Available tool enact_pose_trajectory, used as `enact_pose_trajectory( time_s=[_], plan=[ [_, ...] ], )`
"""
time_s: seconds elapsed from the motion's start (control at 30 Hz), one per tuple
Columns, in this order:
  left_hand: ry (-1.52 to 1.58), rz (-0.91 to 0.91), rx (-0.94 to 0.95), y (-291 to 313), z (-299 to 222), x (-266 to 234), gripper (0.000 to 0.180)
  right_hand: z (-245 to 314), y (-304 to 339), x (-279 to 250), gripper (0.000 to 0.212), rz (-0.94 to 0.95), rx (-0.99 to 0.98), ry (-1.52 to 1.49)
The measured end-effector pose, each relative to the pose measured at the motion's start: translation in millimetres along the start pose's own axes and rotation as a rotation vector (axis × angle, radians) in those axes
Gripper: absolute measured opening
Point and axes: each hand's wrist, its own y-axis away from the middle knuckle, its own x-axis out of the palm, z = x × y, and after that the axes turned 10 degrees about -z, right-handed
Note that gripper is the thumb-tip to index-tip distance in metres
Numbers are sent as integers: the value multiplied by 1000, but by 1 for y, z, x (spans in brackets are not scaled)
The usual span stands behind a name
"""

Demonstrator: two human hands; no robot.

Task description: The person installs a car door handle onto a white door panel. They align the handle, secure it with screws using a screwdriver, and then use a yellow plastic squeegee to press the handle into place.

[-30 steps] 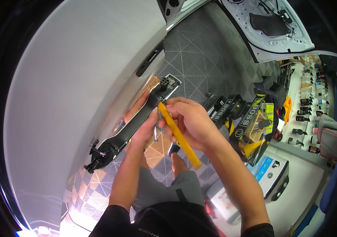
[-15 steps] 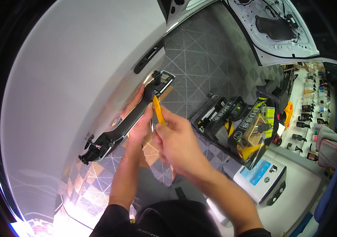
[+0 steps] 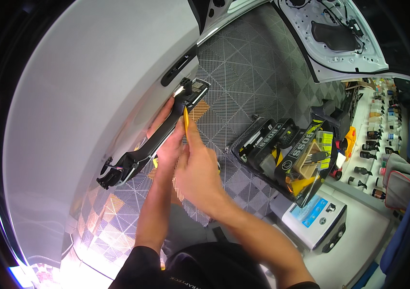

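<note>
A long black car door handle (image 3: 153,141), its inner side facing me, lies slantwise in front of the light car door panel (image 3: 99,86). My left hand (image 3: 170,147) is closed round its middle, with the fingers behind and the thumb on the near side. In my right hand (image 3: 200,173) is a slim yellow pry tool (image 3: 186,119). Its tip touches the handle's near edge, close to the upper end, where black clips stick up. The right index finger lies along the tool, and the hand covers its lower part.
A black recess (image 3: 179,70) sits in the door panel above the handle. To the right stands an open black tool bag (image 3: 282,154), beside a white machine (image 3: 315,216) on a bench. Several bottles (image 3: 371,144) line a far-right shelf. An opened inner door (image 3: 344,38) is at the upper right.
My right hand has moved left and turned, bringing the pry tool more upright against the handle's edge. The door handle and left hand have shifted slightly upward.
</note>
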Motion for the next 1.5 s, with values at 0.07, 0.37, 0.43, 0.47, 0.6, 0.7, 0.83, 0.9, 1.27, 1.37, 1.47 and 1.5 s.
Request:
enact_pose_trajectory(
  time_s=[0.07,0.37,0.43,0.47,0.6,0.7,0.83,0.9,1.27,1.37,1.47,1.5],
  plan=[
    [12,7,46,-2,1,-1,45,-4,-1,-8,68,-9,-115,33],
    [30,58,-76,5,3,-2,47,-25,3,13,71,-180,-259,117],
    [66,52,-134,6,4,-3,47,-17,-1,10,59,-194,-241,71],
    [79,53,-160,6,5,-3,47,-11,-1,9,53,-170,-171,65],
    [-21,39,-13,6,6,-10,47,-4,-28,-23,19,187,615,-924],
    [85,115,-227,10,6,-15,47,-15,-34,-33,26,223,706,-1063],
    [19,84,-160,7,13,-12,44,-38,-34,-14,32,237,591,-979],
    [-13,59,60,6,20,-8,43,-36,-27,10,33,15,321,-755],
    [-98,18,-83,27,17,-49,48,-23,-48,-57,32,-169,-50,-685],
    [-21,95,-77,23,7,-47,50,-38,-19,-36,32,-80,199,-699],
    [-28,124,-99,21,-1,-44,51,-43,4,-24,34,40,398,-738],
    [-57,130,-75,21,-3,-43,51,-43,11,-22,34,87,438,-759]
  ],
)
